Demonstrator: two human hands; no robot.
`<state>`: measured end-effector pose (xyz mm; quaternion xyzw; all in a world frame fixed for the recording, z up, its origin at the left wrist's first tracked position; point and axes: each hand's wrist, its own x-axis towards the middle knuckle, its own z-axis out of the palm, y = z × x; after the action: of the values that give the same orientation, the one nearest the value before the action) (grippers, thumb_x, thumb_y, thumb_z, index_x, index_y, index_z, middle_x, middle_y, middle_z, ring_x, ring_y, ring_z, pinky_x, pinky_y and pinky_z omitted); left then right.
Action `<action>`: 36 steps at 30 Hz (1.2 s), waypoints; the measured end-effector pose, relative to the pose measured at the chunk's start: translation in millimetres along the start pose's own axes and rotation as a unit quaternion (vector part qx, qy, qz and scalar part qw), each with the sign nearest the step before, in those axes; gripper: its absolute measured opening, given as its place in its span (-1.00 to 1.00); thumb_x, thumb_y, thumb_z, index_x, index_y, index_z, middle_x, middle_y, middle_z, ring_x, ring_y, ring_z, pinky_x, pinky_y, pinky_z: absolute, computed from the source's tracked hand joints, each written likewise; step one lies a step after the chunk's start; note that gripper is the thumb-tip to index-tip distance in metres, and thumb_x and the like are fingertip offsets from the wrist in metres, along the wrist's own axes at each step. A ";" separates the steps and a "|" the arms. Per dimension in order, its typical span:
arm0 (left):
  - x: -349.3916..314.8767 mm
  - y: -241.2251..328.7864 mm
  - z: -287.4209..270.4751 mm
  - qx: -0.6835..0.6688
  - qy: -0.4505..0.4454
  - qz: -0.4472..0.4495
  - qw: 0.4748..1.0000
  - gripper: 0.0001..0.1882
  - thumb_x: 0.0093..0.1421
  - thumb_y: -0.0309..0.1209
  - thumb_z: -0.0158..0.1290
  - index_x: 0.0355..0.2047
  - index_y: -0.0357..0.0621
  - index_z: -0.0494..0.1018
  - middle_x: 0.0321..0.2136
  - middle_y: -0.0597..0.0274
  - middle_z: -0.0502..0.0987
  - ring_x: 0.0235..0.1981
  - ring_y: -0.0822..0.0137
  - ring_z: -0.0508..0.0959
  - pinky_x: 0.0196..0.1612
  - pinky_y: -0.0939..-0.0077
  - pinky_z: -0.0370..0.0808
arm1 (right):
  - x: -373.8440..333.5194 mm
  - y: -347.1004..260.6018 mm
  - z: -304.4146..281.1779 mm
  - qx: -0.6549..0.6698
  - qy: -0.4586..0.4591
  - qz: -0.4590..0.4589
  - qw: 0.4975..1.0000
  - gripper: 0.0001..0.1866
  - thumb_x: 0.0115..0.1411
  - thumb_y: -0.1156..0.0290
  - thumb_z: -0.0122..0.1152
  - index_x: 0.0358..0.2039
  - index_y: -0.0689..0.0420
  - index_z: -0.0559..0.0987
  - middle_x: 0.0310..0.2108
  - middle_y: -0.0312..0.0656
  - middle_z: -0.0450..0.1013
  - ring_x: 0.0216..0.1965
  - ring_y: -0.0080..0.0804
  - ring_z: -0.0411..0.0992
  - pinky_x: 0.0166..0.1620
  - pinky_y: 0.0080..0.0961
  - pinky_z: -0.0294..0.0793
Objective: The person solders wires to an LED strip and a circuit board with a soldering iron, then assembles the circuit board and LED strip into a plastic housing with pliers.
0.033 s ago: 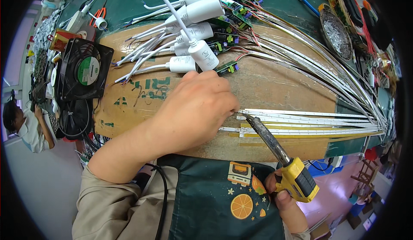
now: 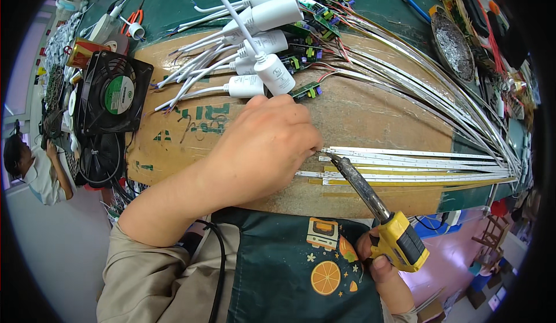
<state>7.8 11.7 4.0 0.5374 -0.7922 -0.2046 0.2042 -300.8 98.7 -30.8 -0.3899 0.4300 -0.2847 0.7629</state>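
Observation:
My left hand (image 2: 266, 140) reaches across the cardboard with its fingers curled into a pinch at the left ends of a row of white LED strips (image 2: 405, 162). Whatever its fingertips hold is hidden under the hand. In my right hand (image 2: 380, 265) is a soldering iron (image 2: 399, 239) with a yellow and black body. Its dark tip points up and left, at the end of the uppermost strip, right beside my left fingertips. Beyond my left hand lie white cylindrical lamp sockets (image 2: 274, 75) with cables, beside small green circuit boards (image 2: 307, 91) wired to more strips.
A black fan (image 2: 114, 94) stands at the left on the cardboard sheet (image 2: 370, 114). At the far right is an oval dish (image 2: 453, 44) of silvery material. Orange-handled pliers (image 2: 135, 19) lie at the far left. Another person (image 2: 37, 164) sits at the left edge.

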 end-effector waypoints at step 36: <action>12.7 6.6 -4.7 0.032 -0.050 -0.030 0.998 -0.93 -0.09 -0.52 0.12 -0.52 -0.12 0.54 -0.53 0.24 0.47 -0.35 0.13 0.48 -0.29 0.27 0.37 | 5.2 1.4 2.8 0.003 0.036 -0.058 0.998 -0.31 -0.01 -0.04 0.29 -0.03 0.19 0.32 -0.67 -0.31 0.23 -0.68 -0.49 0.20 -0.57 -0.54 0.21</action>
<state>1.0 1.5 12.8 0.5566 -0.7909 -0.2119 0.1409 -295.7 96.4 -33.3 -0.4017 0.4332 -0.3436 0.7300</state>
